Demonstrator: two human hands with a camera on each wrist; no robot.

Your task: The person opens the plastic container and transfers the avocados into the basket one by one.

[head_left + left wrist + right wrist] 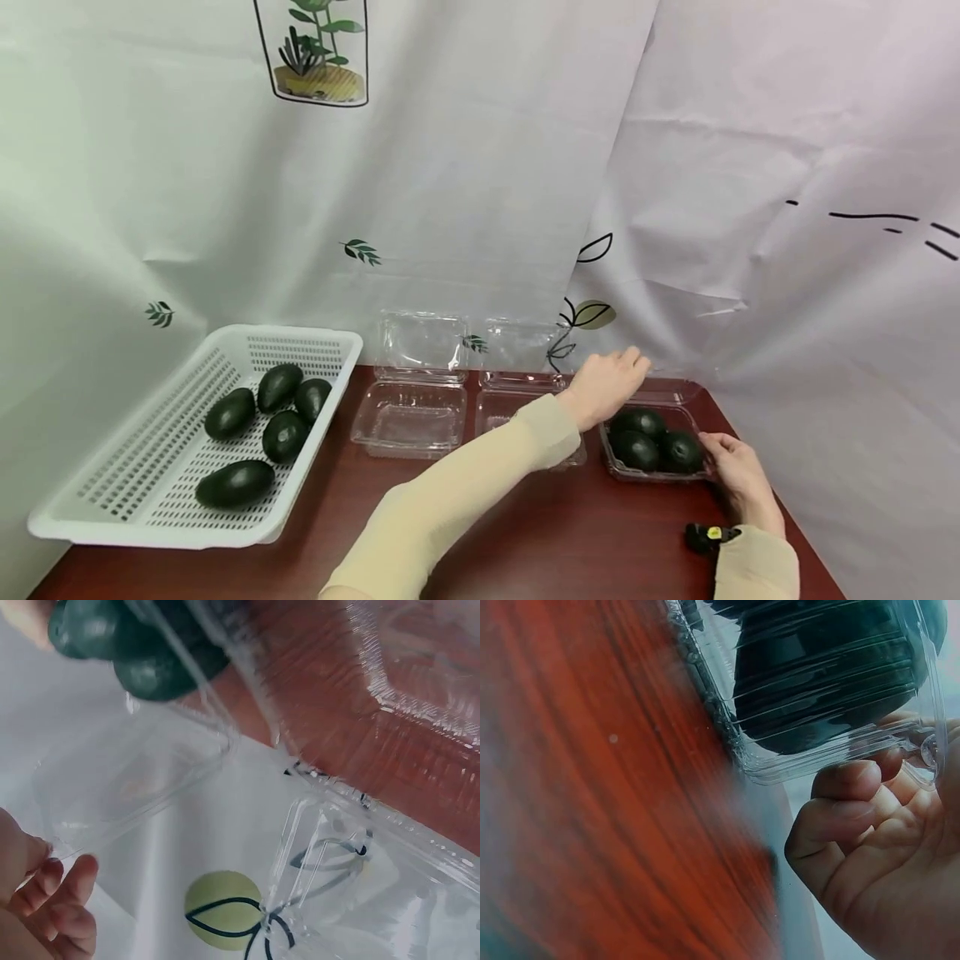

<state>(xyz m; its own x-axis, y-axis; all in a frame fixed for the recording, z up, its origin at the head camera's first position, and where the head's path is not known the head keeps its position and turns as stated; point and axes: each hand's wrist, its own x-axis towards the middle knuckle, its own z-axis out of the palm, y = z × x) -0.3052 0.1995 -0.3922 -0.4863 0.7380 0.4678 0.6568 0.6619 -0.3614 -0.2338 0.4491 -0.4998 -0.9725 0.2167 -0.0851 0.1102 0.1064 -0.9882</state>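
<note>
At the right of the table, a clear plastic clamshell container (663, 477) holds dark green avocados (637, 451), three of them visible. Its lid (124, 784) is raised at the back. My left hand (609, 385) reaches across behind the avocados, and in the left wrist view its thumb and fingers pinch the lid's edge. On the container's right side, my right hand (741, 473) grips the wall; its curled fingers (847, 780) sit beneath the rim in the right wrist view.
Two more clear containers (408, 454) stand mid-table, their lids (423, 342) upright against the printed backdrop; my left arm partly covers one. A white perforated basket (172, 537) with several avocados (236, 485) stands at the left. The table's right edge runs close beside my right hand.
</note>
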